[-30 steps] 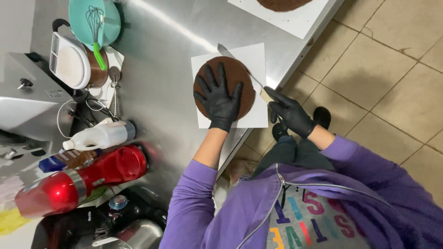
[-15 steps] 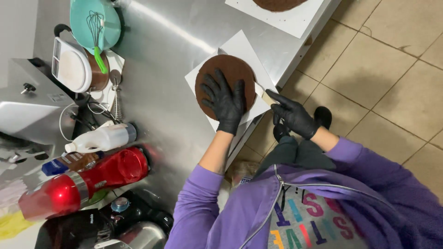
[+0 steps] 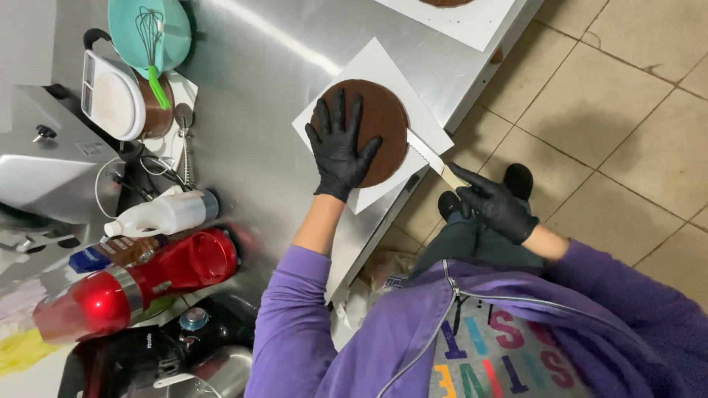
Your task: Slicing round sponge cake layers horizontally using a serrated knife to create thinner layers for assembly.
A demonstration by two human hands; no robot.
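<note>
Overhead, a person in a purple zip jacket is leaning over a stainless steel table [image 3: 280, 66], slicing a round chocolate cake layer [image 3: 387, 121] that is sitting on a white square board [image 3: 369, 63] near the table's edge. The left hand [image 3: 341, 147], in a black glove, is lying open and flat on top of the cake, fingers spread, steadying it. The right hand [image 3: 493, 203], also gloved, is closing around the handle of a long serrated knife [image 3: 424, 151] whose blade is entering the cake's side. For an even cut, the blade is probably best kept level and drawn in long strokes while the flat palm is pressing lightly. Beyond, a red appliance [image 3: 133, 284], a teal bowl [image 3: 147, 26] holding a whisk [image 3: 151, 37] and a white squeeze bottle [image 3: 162, 214] are crowding the table's far side above a beige tiled floor [image 3: 627, 96].
</note>
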